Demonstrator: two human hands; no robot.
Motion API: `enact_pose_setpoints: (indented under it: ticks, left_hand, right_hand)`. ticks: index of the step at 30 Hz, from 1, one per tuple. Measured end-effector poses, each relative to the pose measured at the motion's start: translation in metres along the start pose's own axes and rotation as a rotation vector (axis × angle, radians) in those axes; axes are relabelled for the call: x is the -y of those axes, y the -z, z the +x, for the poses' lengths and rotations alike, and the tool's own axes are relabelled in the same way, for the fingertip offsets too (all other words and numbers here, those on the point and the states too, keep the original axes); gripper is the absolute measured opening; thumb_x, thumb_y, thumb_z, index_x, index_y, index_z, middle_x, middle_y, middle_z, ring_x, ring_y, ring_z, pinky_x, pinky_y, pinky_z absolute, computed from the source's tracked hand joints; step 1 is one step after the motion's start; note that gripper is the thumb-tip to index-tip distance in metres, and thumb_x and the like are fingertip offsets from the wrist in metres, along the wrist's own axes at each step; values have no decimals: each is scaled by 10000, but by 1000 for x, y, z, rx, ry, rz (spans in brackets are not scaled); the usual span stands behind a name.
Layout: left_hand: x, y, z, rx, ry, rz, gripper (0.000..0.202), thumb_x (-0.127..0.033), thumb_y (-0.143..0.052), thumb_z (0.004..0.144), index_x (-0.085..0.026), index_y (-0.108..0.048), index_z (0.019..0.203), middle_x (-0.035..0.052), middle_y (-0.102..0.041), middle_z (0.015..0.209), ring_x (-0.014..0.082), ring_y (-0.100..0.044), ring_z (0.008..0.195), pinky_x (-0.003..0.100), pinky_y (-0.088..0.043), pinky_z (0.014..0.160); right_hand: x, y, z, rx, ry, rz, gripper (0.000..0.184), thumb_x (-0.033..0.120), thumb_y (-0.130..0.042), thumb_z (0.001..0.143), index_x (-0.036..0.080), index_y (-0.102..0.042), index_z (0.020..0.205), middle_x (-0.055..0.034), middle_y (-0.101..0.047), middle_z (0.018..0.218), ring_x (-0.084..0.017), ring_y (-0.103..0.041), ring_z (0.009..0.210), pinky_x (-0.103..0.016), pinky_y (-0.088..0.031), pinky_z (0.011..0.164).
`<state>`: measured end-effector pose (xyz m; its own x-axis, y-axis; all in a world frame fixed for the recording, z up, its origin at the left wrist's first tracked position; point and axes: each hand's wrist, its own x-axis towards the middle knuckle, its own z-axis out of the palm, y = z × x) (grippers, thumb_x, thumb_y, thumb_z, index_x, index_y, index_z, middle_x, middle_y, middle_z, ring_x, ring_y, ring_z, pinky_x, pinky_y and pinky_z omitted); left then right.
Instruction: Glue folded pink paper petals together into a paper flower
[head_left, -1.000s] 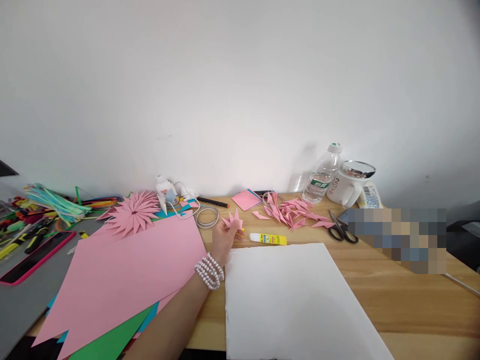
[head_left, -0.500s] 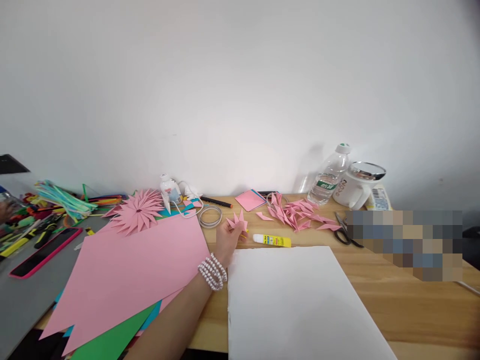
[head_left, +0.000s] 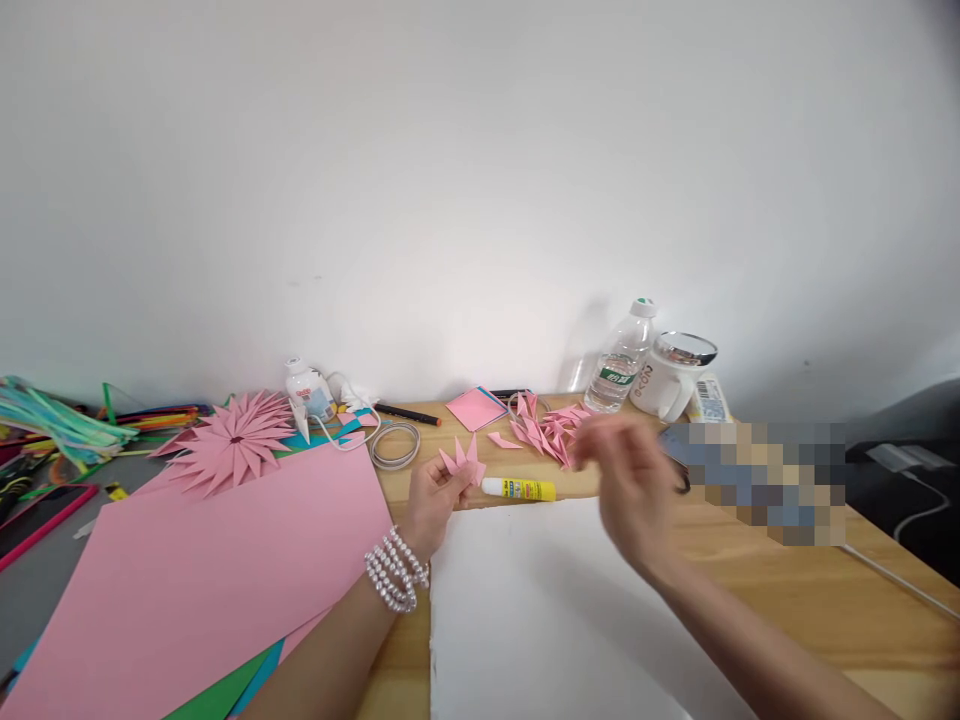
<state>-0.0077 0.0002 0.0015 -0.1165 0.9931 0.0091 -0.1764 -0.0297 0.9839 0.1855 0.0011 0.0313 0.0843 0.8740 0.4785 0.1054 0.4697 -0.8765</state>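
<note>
Right hand (head_left: 634, 490) arrived, curled, left hand (head_left: 436, 496) pinching

Beside the left hand (head_left: 441, 495), the wooden table (head_left: 757, 545) carries a glue stick (head_left: 519, 489); beyond, a coiled cable (head_left: 395, 465); nearer, a white sheet (head_left: 517, 610).

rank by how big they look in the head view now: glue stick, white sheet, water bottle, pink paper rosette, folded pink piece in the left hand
1. White sheet
2. Pink paper rosette
3. Water bottle

Too close to rank: glue stick, longer but thin; folded pink piece, shorter but taller.
</note>
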Motion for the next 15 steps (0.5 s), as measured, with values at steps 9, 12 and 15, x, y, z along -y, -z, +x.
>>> enact_pose_setpoints:
  ticks: [9,12,15]
  left_hand:
    - [-2,-7,-6,87,43,9,206,-316,-700,656,-116,-651,647,27,-600,600,92,-490,507,211,-408,462]
    - [-4,-8,-6,117,66,37,220,-322,-702,650,-108,-656,647,27,-589,577,98,-483,500,217,-398,454]
    - [-5,-7,-5,173,89,68,232,-336,-694,655,-107,-660,668,39,-606,600,122,-520,537,227,-405,465]
  right_hand:
    - [-28,-49,-10,486,-348,292,330,391,-672,696,174,-528,898,-28,-641,778,-170,-629,732,-355,-524,734]
    - [-33,-46,-11,468,-414,357,308,356,-709,668,162,-537,835,-6,-640,683,-141,-618,647,-314,-516,687]
    - [-40,-42,-11,437,-481,336,317,326,-756,610,154,-549,775,4,-633,647,-113,-589,577,-261,-494,594]
